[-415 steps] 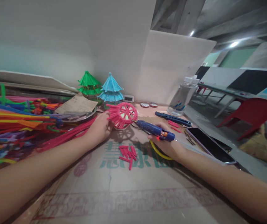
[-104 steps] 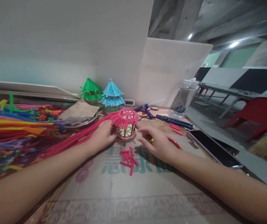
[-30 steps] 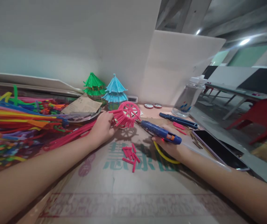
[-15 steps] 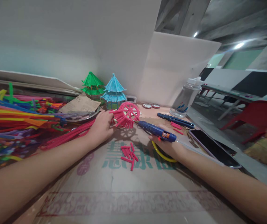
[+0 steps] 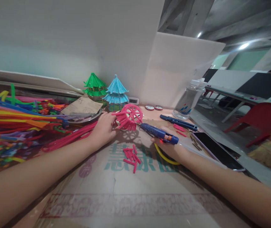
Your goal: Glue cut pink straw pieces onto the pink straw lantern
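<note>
My left hand [image 5: 106, 128] is closed on a pink pipe-cleaner roof [image 5: 129, 117], a spoked ring with short strips fanning off its edge. It is held a little above the cardboard [image 5: 116, 186]. In my right hand [image 5: 168, 147] is a blue hot glue gun [image 5: 159, 133], its nozzle at the lower right rim of the pink ring. Whether the nozzle touches the ring I cannot tell. Below both hands lie several short pink pipe-cleaner pieces [image 5: 131, 156]. A yellow band [image 5: 165, 156] shows beneath my right wrist.
Left are bundles of coloured pipe cleaners [image 5: 14, 120]. Behind stand a green pagoda [image 5: 94, 85] and a blue pagoda [image 5: 115, 90]. On the right are a water bottle [image 5: 188, 99], a dark blue cutter-like tool [image 5: 179, 123] and a phone [image 5: 217, 152]. A red chair [image 5: 261, 120] stands beyond.
Both hands, the pink roof and the glue gun keep almost the same positions. The view has shifted very slightly. A dark head-like shape now shows above the far partition.
</note>
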A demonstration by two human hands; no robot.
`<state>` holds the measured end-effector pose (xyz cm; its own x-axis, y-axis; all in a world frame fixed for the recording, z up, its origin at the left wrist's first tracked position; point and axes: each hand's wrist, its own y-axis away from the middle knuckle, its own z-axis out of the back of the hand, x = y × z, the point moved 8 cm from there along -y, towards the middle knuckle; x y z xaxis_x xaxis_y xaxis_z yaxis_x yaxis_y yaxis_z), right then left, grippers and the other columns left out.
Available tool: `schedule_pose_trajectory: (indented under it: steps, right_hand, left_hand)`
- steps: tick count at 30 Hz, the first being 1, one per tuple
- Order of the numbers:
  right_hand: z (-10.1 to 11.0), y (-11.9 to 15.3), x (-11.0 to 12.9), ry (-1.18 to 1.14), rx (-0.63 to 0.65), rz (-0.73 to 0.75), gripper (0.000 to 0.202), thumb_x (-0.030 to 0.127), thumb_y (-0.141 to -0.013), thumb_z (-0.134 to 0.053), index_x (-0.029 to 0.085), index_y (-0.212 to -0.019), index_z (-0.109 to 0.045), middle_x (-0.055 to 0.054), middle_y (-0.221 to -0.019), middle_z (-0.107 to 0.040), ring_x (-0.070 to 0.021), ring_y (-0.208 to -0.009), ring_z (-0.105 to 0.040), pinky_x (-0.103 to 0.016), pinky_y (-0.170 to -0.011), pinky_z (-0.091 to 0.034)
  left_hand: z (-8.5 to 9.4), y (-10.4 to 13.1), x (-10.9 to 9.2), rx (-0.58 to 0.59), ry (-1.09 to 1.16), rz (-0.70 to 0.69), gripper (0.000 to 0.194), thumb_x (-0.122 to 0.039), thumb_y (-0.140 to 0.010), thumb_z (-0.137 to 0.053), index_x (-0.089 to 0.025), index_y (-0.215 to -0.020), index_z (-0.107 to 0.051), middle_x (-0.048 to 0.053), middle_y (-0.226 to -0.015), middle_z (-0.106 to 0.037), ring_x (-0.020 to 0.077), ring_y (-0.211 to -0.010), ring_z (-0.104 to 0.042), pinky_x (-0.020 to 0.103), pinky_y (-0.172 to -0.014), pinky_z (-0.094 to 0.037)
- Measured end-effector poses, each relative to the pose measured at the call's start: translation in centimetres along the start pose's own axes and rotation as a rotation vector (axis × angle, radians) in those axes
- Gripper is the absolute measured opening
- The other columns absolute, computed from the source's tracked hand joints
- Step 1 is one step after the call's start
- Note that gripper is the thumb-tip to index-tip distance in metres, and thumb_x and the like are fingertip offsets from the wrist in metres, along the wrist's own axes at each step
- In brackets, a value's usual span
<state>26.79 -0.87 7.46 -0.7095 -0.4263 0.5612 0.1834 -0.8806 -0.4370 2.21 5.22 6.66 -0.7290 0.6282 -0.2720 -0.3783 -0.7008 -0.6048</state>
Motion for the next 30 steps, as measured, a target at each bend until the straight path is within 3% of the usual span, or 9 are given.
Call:
schedule_pose_trajectory:
  steps: [9, 30]
  right_hand:
    - [-0.05, -0.07, -0.08, 0.005, -0.003, 0.009, 0.034, 0.050, -0.083, -0.070, 0.026, -0.072, -0.049, 0.002, -0.067, -0.061, -0.0188, -0.062, -0.056, -0.031, -0.059, -0.045]
    - [0.08, 0.01, -0.38, 0.028, -0.023, -0.020, 0.035, 0.051, -0.082, -0.069, 0.026, -0.068, -0.048, 0.002, -0.064, -0.059, -0.0189, -0.061, -0.055, -0.032, -0.057, -0.041]
  left_hand:
    - [-0.11, 0.04, 0.11, -0.002, -0.006, -0.010, 0.015, -0.031, -0.087, -0.062, -0.021, -0.098, -0.063, 0.011, -0.109, -0.071, 0.0321, -0.106, -0.063, 0.047, -0.097, -0.048]
    - [-0.18, 0.09, 0.00, -0.009, -0.021, -0.035, 0.016, -0.032, -0.089, -0.061, -0.019, -0.097, -0.064, 0.012, -0.107, -0.071, 0.0323, -0.103, -0.063, 0.047, -0.093, -0.048]
